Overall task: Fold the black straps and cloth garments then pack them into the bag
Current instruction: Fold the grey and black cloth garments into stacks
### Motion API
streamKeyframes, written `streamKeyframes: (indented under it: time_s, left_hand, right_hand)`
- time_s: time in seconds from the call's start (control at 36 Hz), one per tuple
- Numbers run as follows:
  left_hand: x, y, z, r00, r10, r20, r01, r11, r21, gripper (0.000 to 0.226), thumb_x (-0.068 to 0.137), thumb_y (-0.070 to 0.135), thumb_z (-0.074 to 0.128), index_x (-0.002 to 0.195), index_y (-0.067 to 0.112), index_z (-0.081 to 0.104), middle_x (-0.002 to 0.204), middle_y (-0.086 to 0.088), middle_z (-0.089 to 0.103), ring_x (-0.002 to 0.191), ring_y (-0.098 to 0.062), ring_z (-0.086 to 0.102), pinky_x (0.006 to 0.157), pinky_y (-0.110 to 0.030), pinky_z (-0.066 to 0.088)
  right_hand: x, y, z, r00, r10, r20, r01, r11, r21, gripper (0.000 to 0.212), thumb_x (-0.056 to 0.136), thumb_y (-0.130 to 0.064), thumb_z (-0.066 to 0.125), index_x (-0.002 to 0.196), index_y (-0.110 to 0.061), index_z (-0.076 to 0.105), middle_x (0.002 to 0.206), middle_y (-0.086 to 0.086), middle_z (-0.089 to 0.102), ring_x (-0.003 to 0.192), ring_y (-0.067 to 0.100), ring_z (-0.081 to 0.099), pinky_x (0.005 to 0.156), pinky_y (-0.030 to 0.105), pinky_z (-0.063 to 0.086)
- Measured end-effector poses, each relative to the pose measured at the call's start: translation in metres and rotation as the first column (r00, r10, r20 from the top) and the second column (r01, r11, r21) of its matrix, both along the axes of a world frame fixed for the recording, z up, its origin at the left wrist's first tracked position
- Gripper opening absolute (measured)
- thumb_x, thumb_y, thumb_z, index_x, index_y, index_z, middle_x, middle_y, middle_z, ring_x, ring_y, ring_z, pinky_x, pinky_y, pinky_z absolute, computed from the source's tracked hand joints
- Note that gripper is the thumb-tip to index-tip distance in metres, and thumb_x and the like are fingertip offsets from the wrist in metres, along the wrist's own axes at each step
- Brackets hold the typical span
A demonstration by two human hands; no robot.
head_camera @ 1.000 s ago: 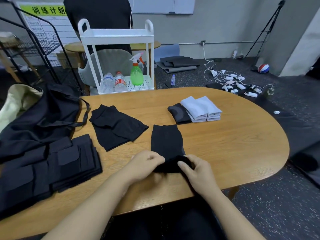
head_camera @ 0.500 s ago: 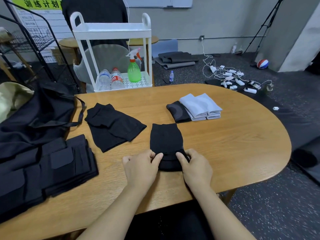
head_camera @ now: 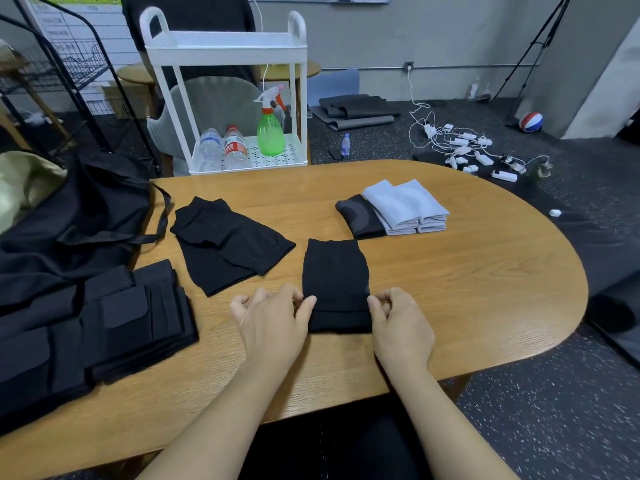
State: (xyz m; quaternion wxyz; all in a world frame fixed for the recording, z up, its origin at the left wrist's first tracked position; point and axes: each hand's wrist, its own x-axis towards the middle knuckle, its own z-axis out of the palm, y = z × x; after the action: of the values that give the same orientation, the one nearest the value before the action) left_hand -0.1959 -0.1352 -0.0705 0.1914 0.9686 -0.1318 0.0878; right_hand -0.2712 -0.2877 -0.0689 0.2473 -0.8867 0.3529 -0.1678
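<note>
At the far left we see a large black fabric bag point(head_camera: 79, 216) slumped over the edge of the oval wooden desk point(head_camera: 467, 289), and just in front of it a flat stack of black straps with fastening patches point(head_camera: 114, 323). Next to the right lies a loose pile of black cloth garments point(head_camera: 228, 244), unfolded and overlapping. Then comes our left hand point(head_camera: 273, 323), its thumb and curled fingers point(head_camera: 306, 301) touching the left edge of the small black cloth garment point(head_camera: 334, 278) on the desk; we cannot tell whether they pinch it. This garment lies flat at the near middle of the desk, directly between our two hands, a narrow upright rectangle with its near end turned over into a thicker band across the bottom. Its fabric is plain, matte and smooth, the far edge straight. Our right hand point(head_camera: 401, 327) meets the right edge at the same band, fingers point(head_camera: 375, 303) bent in against the cloth, again too close to judge the grip. Further right and back sits a neat pile of folded pale grey cloths point(head_camera: 405, 206) with a folded dark grey cloth point(head_camera: 356, 216) touching its left side.
</note>
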Motion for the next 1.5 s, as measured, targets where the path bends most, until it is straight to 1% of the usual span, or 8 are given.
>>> streamKeyframes:
  time_s: [0.19,0.39,0.5,0.75,0.86,1.0,1.28,1.5]
  left_hand:
    - [-0.009,0.008,0.009,0.968,-0.135,0.210,0.166,0.976,-0.140,0.021,0.098,0.032,0.049,0.100,0.029,0.069,0.095,0.017,0.067,0.105,-0.011,0.057,0.092,-0.032,0.017]
    - [-0.034,-0.008,0.006,0.825,-0.564,-0.023,0.560,0.823,-0.092,0.068,0.097,0.052,-0.001,0.157,0.022,0.013,0.162,0.014,0.012,0.147,0.004,-0.004,0.116,-0.030,-0.019]
    - [-0.036,-0.007,0.000,0.835,-0.489,-0.251,0.518,0.853,0.062,0.069,0.094,0.055,-0.007,0.154,0.021,-0.011,0.163,0.008,-0.014,0.145,-0.001,-0.023,0.112,-0.035,-0.029]
    - [-0.031,0.002,-0.005,0.877,-0.437,-0.201,0.480,0.816,0.321,0.086,0.080,0.064,-0.025,0.154,0.020,-0.013,0.162,0.004,-0.018,0.146,-0.013,-0.025,0.105,-0.043,-0.036]
    - [-0.028,0.000,-0.003,0.898,-0.413,-0.152,0.437,0.796,0.419,0.090,0.080,0.063,-0.025,0.156,0.020,-0.002,0.164,0.005,-0.006,0.148,-0.018,-0.021,0.108,-0.052,-0.029]
    - [-0.009,-0.004,0.007,0.908,-0.393,-0.147,0.414,0.781,0.468,0.091,0.084,0.062,-0.024,0.156,0.018,0.008,0.164,0.006,0.006,0.148,-0.021,-0.021,0.104,-0.053,-0.034]
    - [0.017,-0.009,0.017,0.887,-0.407,-0.219,0.461,0.740,0.490,0.058,0.104,0.047,0.003,0.157,0.024,0.004,0.164,0.008,0.005,0.149,-0.022,-0.017,0.108,-0.059,-0.026]
    - [0.026,-0.004,0.001,0.866,-0.466,-0.181,0.499,0.782,0.372,0.081,0.083,0.058,-0.022,0.156,0.031,0.004,0.164,0.010,0.003,0.150,-0.016,-0.014,0.107,-0.053,-0.029]
  right_hand:
    - [-0.016,-0.003,-0.001,0.956,0.196,0.219,-0.151,0.967,-0.207,0.019,0.096,-0.020,0.051,0.109,-0.018,0.065,0.102,-0.003,0.059,0.091,0.019,0.057,0.071,0.033,0.043]
    - [-0.013,0.009,-0.017,0.767,0.601,-0.224,-0.618,0.597,-0.512,0.059,0.093,-0.028,0.032,0.148,-0.008,0.037,0.154,0.007,0.036,0.144,0.022,0.030,0.110,0.042,0.021]
    - [-0.014,-0.002,-0.027,0.787,0.513,-0.343,-0.616,0.631,-0.471,0.056,0.101,-0.035,0.022,0.143,-0.007,0.047,0.148,0.010,0.045,0.139,0.023,0.038,0.107,0.044,0.022]
    - [-0.021,-0.015,-0.022,0.793,0.437,-0.424,-0.600,0.681,-0.420,0.070,0.103,-0.054,0.009,0.141,-0.010,0.049,0.147,0.005,0.047,0.139,0.023,0.039,0.107,0.048,0.019]
    - [-0.025,-0.011,-0.019,0.770,0.483,-0.417,-0.620,0.719,-0.314,0.089,0.088,-0.066,-0.019,0.155,-0.015,0.013,0.160,-0.003,0.006,0.150,0.019,0.003,0.115,0.044,-0.007]
    - [-0.035,0.004,-0.016,0.820,0.439,-0.368,-0.560,0.747,-0.358,0.068,0.102,-0.054,0.013,0.138,-0.012,0.053,0.139,0.004,0.056,0.130,0.023,0.051,0.106,0.051,0.020]
    - [-0.037,0.017,-0.021,0.822,0.524,-0.224,-0.559,0.665,-0.495,0.045,0.097,-0.049,0.037,0.126,-0.022,0.058,0.119,-0.001,0.059,0.114,0.023,0.055,0.103,0.050,0.025]
    - [-0.029,0.005,-0.014,0.824,0.563,-0.065,-0.528,0.720,-0.450,0.041,0.098,-0.042,0.034,0.124,-0.024,0.060,0.117,-0.006,0.059,0.117,0.019,0.051,0.103,0.046,0.025]
